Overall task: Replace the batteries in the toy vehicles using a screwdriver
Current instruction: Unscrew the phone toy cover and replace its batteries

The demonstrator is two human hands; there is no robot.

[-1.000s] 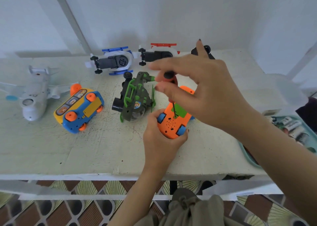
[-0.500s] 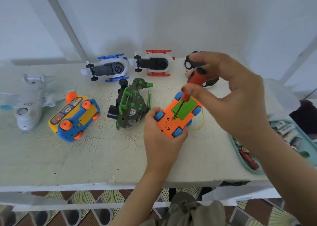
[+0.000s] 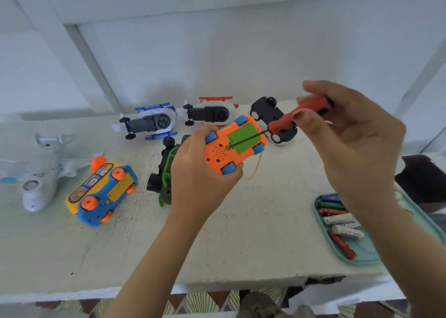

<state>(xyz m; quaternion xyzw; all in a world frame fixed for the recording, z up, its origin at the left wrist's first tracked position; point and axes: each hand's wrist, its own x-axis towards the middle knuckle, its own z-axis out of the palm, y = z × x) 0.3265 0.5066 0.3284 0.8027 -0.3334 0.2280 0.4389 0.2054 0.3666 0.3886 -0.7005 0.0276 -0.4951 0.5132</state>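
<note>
My left hand (image 3: 200, 180) grips an orange toy car (image 3: 233, 146) with blue wheels, lifted off the table and turned belly up. Its green battery cover (image 3: 243, 136) faces me. My right hand (image 3: 350, 148) pinches the red handle of a screwdriver (image 3: 296, 116) between thumb and fingers. The thin shaft slants down left, and its tip sits at the screw beside the green cover.
On the table (image 3: 265, 221) lie a white plane (image 3: 41, 173), a blue and yellow bus (image 3: 101, 192), a green vehicle (image 3: 166, 173), two upturned helicopters (image 3: 154, 122) (image 3: 210, 112) and a black car (image 3: 268, 112). A teal tray (image 3: 357, 257) of batteries sits at the right edge.
My left hand has lifted the orange car off the table and tilted it. The screwdriver went from upright to slanting, and my right hand moved right.
</note>
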